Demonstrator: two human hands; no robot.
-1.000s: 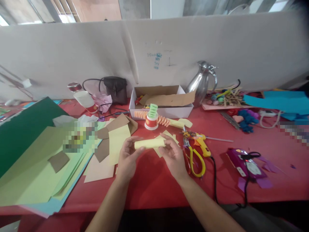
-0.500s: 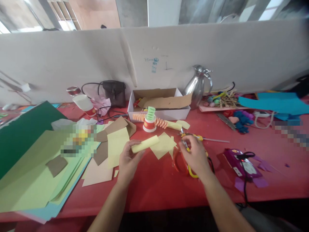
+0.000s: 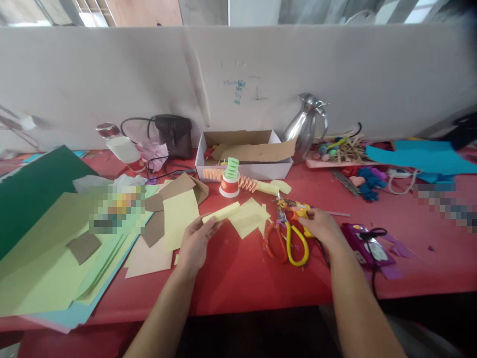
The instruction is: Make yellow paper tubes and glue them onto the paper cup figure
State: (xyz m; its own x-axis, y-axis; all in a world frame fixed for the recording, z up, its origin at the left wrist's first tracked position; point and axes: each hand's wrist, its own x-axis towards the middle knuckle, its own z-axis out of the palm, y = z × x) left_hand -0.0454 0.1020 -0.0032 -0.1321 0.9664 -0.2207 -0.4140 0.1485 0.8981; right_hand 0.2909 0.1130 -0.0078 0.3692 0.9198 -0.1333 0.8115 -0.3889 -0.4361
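Observation:
My left hand (image 3: 196, 242) is closed on a rolled tube of pale yellow paper (image 3: 222, 212), held over the table and tilted up to the right. My right hand (image 3: 323, 226) has its fingers wrapped around the handle of a yellow and orange glue gun (image 3: 298, 209). The gun's nozzle points left, and a glue stick (image 3: 337, 214) sticks out behind. Just below lie scissors (image 3: 294, 243) with one red and one yellow handle. Beyond the tube stands an upturned paper cup (image 3: 230, 185) with a green folded-paper spring on top and orange ones at its sides.
Yellow paper pieces (image 3: 248, 219) lie between my hands. Coloured sheets (image 3: 40, 253) spread on the left. Behind are a white box (image 3: 244, 170), a steel jug (image 3: 300, 127) and a dark bag (image 3: 174, 136). A purple device (image 3: 363, 243) with a black cable sits at right.
My right hand has moved right from above the scissors and taken hold of the glue gun, uncovering the scissors. The left hand still holds the paper tube. The view has tilted slightly downward.

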